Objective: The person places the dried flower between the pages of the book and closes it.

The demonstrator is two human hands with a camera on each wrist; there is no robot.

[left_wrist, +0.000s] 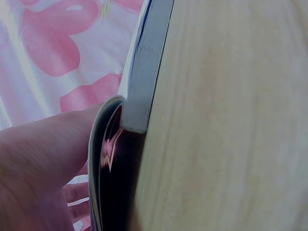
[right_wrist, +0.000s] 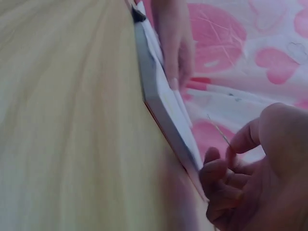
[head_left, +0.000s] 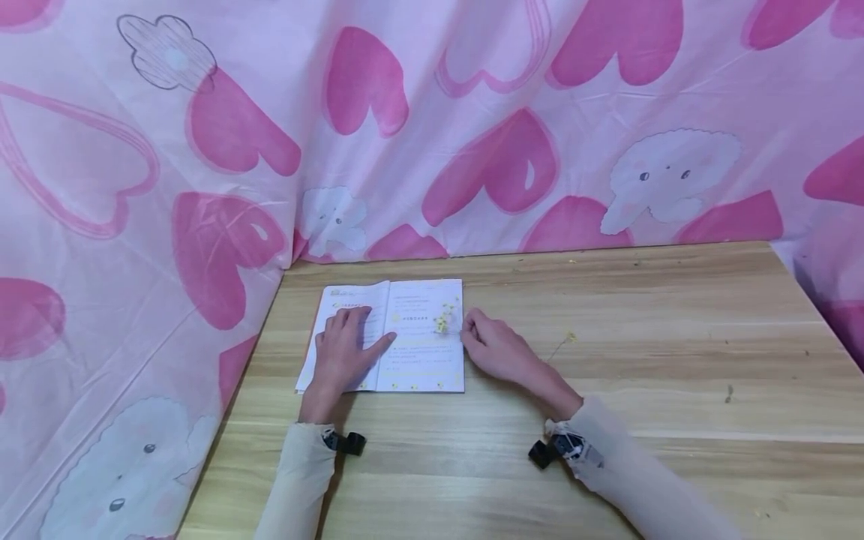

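An open book (head_left: 418, 367) with printed pages lies on the wooden table. My left hand (head_left: 343, 349) rests on its left page, fingers spread and thumb reaching over the middle fold. In the left wrist view, the book's thick page edge (left_wrist: 144, 72) shows beside that hand. At the book's right edge, my right hand (head_left: 498, 346) pinches a thin stem (right_wrist: 219, 131) between thumb and forefinger, the other fingers curled. Small yellow flowers (head_left: 442, 324) on this sprig overlap the right page in the head view.
Another yellow flower sprig (head_left: 565, 342) lies on the table (head_left: 675, 360) just right of my right hand. Small plant bits (head_left: 729, 393) are scattered farther right. A pink heart-patterned cloth (head_left: 486, 165) hangs behind the table and along its left side.
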